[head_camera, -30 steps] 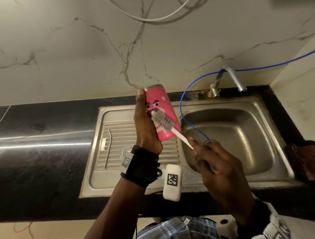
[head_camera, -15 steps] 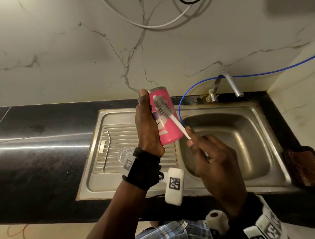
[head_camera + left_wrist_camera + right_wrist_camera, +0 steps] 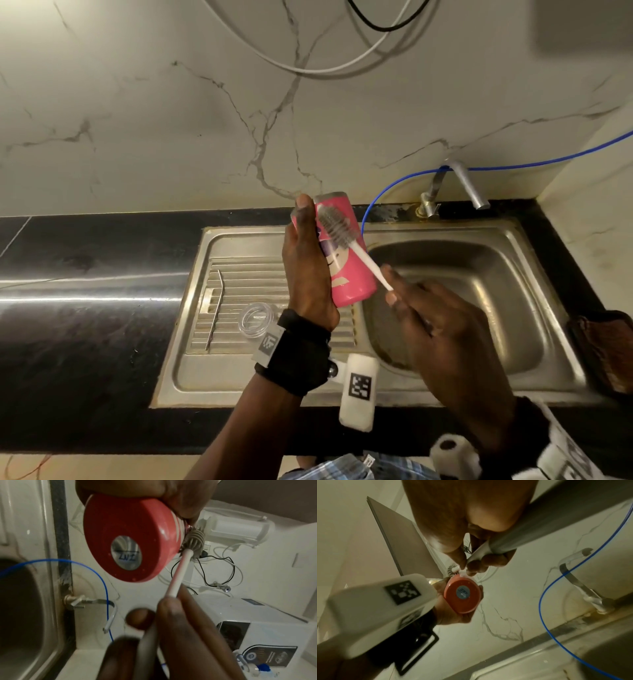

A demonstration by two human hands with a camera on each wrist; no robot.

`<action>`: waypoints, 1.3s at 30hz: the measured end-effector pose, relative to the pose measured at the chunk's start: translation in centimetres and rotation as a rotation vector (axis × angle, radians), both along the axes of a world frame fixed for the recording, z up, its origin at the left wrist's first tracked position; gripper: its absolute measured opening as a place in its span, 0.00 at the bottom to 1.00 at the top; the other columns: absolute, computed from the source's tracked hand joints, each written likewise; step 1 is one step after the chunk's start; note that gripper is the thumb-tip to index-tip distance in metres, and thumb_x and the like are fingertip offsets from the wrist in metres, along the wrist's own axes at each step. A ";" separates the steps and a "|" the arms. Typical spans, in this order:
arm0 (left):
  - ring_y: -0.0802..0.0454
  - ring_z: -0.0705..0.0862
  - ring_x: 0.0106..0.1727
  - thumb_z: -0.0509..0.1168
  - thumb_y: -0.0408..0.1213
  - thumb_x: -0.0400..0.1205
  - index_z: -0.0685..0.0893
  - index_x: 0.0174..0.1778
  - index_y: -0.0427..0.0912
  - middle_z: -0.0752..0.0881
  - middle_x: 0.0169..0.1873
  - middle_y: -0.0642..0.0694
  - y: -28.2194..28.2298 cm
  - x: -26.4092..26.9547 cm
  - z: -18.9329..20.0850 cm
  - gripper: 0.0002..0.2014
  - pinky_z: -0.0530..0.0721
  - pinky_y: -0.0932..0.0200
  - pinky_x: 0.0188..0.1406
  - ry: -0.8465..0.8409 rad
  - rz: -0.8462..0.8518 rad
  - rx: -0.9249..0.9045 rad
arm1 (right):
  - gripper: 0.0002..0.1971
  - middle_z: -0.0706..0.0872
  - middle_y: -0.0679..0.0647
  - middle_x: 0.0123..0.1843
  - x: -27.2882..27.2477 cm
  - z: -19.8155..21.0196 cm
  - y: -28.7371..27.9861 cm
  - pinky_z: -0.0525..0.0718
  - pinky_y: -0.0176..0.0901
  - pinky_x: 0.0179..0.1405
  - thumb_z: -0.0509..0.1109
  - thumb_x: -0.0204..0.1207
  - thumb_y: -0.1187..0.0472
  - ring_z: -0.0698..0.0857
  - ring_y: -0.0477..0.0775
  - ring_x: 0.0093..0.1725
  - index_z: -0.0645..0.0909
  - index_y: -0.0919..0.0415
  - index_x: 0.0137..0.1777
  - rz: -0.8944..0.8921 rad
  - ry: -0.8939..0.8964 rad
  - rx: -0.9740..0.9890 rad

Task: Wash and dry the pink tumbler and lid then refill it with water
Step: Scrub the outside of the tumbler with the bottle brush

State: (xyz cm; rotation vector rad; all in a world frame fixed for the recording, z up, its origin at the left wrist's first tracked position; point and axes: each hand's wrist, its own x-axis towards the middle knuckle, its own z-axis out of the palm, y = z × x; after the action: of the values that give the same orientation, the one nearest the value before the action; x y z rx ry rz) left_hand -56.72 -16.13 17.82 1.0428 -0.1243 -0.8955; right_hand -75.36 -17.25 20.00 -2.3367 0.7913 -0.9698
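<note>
My left hand (image 3: 308,263) grips the pink tumbler (image 3: 346,253) above the seam between drainboard and basin, tilted, its mouth pointing toward the wall and its base (image 3: 126,539) toward me. My right hand (image 3: 438,329) pinches the white handle of a bottle brush (image 3: 356,250). The grey bristle head (image 3: 334,224) lies against the tumbler's printed side near the mouth. In the right wrist view the tumbler base (image 3: 462,593) sits under my fingertips (image 3: 471,566). The clear lid (image 3: 255,320) lies on the drainboard, left of my left wrist.
A bent metal straw (image 3: 215,308) lies on the ribbed drainboard (image 3: 246,274). The steel sink basin (image 3: 479,291) is to the right, with a tap (image 3: 466,185) and a blue hose (image 3: 373,205) behind it. Black counter (image 3: 85,274) runs left. A brown cloth (image 3: 606,353) sits at the right edge.
The brush head has slid up the tumbler's side from the middle toward the mouth end. My left hand has kept its grip on the tumbler.
</note>
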 end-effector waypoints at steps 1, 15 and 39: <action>0.32 0.86 0.55 0.72 0.76 0.76 0.83 0.74 0.39 0.87 0.56 0.30 0.0 -0.5 0.1 0.45 0.84 0.20 0.67 0.003 -0.008 -0.005 | 0.22 0.76 0.41 0.42 0.8 0.4 -0.6 0.74 0.29 0.40 0.73 0.84 0.67 0.76 0.39 0.36 0.83 0.52 0.77 -0.018 -0.004 -0.021; 0.32 0.91 0.59 0.66 0.74 0.82 0.87 0.72 0.46 0.92 0.54 0.41 0.9 1.6 1.8 0.36 0.86 0.20 0.66 0.035 0.102 0.031 | 0.20 0.77 0.43 0.39 -0.5 -0.1 0.1 0.76 0.37 0.38 0.71 0.83 0.61 0.79 0.44 0.34 0.85 0.50 0.75 0.032 -0.020 0.039; 0.50 0.94 0.44 0.53 0.69 0.90 0.91 0.59 0.48 0.94 0.45 0.46 1.8 -1.4 5.0 0.31 0.95 0.45 0.47 0.032 -0.024 0.011 | 0.20 0.85 0.45 0.42 -0.6 0.6 -1.1 0.79 0.31 0.46 0.70 0.84 0.61 0.84 0.42 0.41 0.85 0.52 0.75 0.019 -0.070 0.076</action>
State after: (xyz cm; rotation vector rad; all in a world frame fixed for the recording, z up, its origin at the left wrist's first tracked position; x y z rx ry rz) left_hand -58.14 -14.37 22.79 1.0387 -0.1050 -0.9348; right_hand -75.92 -18.40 20.63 -2.2294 0.7633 -0.9900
